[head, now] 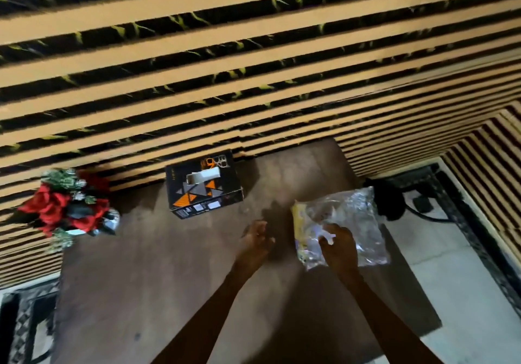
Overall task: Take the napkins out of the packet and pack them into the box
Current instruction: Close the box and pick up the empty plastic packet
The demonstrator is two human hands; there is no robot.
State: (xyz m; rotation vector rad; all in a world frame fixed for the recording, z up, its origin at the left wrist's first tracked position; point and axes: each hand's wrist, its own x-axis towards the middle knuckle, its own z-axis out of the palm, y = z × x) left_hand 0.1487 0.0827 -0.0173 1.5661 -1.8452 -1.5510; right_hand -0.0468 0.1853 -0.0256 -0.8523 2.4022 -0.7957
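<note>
A clear plastic packet [352, 217] with a yellow printed edge lies on the brown table [169, 265], right of centre. My right hand [337, 246] rests on its near part and pinches something white at the packet, likely a napkin. My left hand [255, 241] hovers just left of the packet, fingers loosely curled and holding nothing. A black box [203, 184] with orange and grey triangles stands at the table's far edge, a slot opening in its top, white showing in the slot.
A bunch of red artificial flowers [67, 205] sits at the table's far left. A striped orange-and-black wall [253, 67] rises right behind the table. To the right, a light floor [439, 251] holds a dark object and black cables.
</note>
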